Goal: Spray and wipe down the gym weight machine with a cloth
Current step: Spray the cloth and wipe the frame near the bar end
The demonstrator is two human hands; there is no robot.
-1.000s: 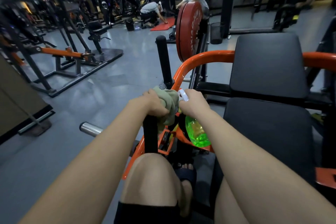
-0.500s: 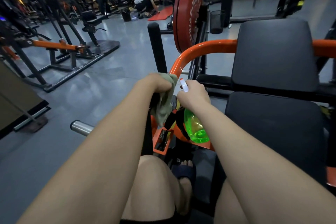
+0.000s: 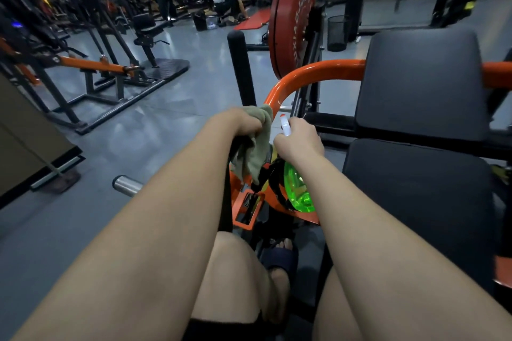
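The fingers of the left hand [image 3: 241, 122] are curled tight round an olive-green cloth [image 3: 259, 155], clamping it against the black upright handle [image 3: 238, 63] of the weight machine. The loose end of the cloth hangs down over the orange frame [image 3: 313, 70]. The fingers of the right hand [image 3: 300, 139] are wrapped round the neck of a spray bottle [image 3: 297, 192]. Its white nozzle [image 3: 285, 125] pokes up above the hand, close to the cloth, and its clear green body hangs below the wrist. To the right are the machine's black back pad [image 3: 424, 80] and seat pad [image 3: 415, 196]. Beyond the handle a red weight plate [image 3: 288, 28] stands on edge above the grey floor [image 3: 166, 124].
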